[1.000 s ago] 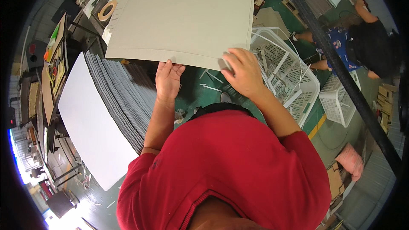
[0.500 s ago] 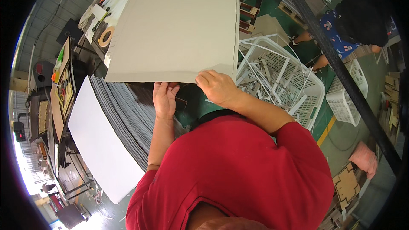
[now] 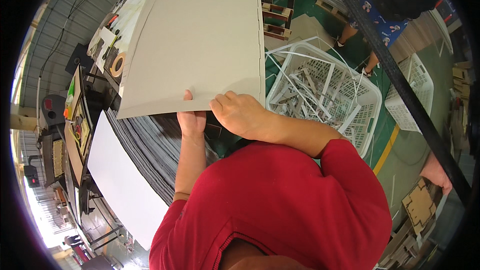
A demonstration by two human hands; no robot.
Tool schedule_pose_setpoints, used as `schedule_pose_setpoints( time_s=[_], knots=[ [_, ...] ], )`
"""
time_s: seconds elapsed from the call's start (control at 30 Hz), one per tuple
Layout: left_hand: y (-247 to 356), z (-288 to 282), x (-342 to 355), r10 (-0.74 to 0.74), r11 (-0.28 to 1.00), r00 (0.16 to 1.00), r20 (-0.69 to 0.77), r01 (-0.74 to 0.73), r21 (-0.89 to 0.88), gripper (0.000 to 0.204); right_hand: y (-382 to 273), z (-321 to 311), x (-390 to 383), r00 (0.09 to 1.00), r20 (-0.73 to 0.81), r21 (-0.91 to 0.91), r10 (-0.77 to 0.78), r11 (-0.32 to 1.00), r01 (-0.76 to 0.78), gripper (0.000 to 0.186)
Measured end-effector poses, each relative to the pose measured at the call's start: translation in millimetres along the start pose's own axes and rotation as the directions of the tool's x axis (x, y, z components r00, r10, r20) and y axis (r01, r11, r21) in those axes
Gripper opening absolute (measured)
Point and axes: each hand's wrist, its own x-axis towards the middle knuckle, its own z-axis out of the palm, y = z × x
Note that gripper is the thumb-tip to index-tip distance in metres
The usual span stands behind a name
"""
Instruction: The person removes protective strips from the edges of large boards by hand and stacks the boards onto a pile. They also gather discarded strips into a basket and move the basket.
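A large beige cardboard sheet [image 3: 192,35] spreads out ahead of me, with a narrow creased strip along its near edge. My left hand [image 3: 191,117] holds that edge, one finger showing above it and the others mostly underneath. Just to its right, my right hand [image 3: 237,112] grips the same edge with curled fingers. Below and left of the sheet lies a thick stack of sheets [image 3: 120,170], white on top with grey layered edges.
White plastic baskets [image 3: 367,112] stand at my right, one full of strips, near pallets [image 3: 277,17]. A dark padded pole [image 3: 410,100] slants across the right, beyond which another person [image 3: 382,15] stands. A tan tape roll [image 3: 118,65] and tools lie at the upper left.
My right hand has moved leftward along the edge and closed on it. The sheet sits lower and further left in view. My left hand's finger has come up over the edge.
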Motion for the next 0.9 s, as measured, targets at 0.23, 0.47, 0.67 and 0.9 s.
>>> schedule_pose_setpoints(
  time_s=[0.23, 0.47, 0.67, 0.9],
  knots=[
    [-7, 1, -32, 0.074, 0.992, 0.983, -0.169, -0.055, 0.113, 0.039, 32, -29, 14, 0.999, -0.034, -0.208, -0.009, 0.978, 0.002, 0.011],
    [16, 4, -60, 0.055, 0.997, 0.975, -0.217, -0.042, 0.064, 0.039, 31, -68, 2, 0.997, 0.081, 0.278, -0.001, 0.960, -0.022, 0.039],
    [27, -2, -53, 0.130, 0.988, 0.956, -0.264, -0.103, 0.115, 0.038, 15, -51, -25, 0.908, 0.365, 0.500, -0.206, 0.866, -0.005, 0.057],
    [38, -10, -50, 0.056, 0.997, 0.968, -0.245, -0.042, 0.065, 0.037, 27, -25, -50, 0.990, 0.063, 0.382, -0.124, 0.920, 0.091, 0.040]
  ],
)
